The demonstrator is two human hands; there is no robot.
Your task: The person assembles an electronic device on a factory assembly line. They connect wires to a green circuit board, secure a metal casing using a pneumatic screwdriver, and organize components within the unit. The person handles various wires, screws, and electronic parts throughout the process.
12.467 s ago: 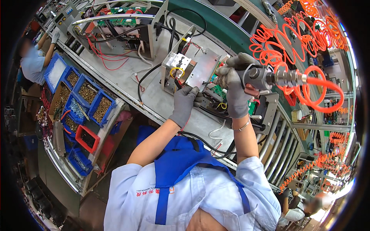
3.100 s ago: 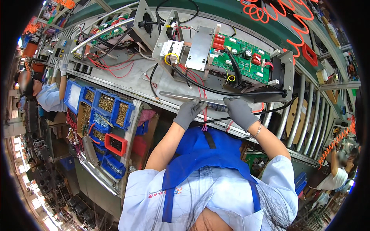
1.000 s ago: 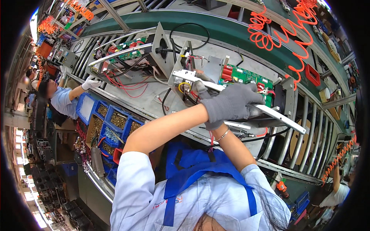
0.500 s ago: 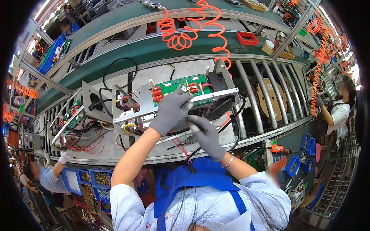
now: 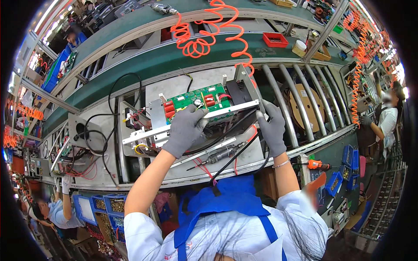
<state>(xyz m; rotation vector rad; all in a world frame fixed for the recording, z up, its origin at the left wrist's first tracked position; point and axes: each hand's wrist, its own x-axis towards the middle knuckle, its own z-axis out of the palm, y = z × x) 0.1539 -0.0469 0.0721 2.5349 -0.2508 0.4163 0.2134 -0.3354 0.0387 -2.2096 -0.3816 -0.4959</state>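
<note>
Ahead of you, a grey metal hand tool lies on the upper green shelf, and a red rectangular plastic tray sits near a round white tub. To your right run shiny steel conveyor rollers, a flat brown cardboard disc beneath them. Nearer you lie an orange-and-black handheld tool and small blue plastic bins. At your left, blue open-topped boxes hold brass-coloured pieces, close to a co-worker in light blue.
</note>
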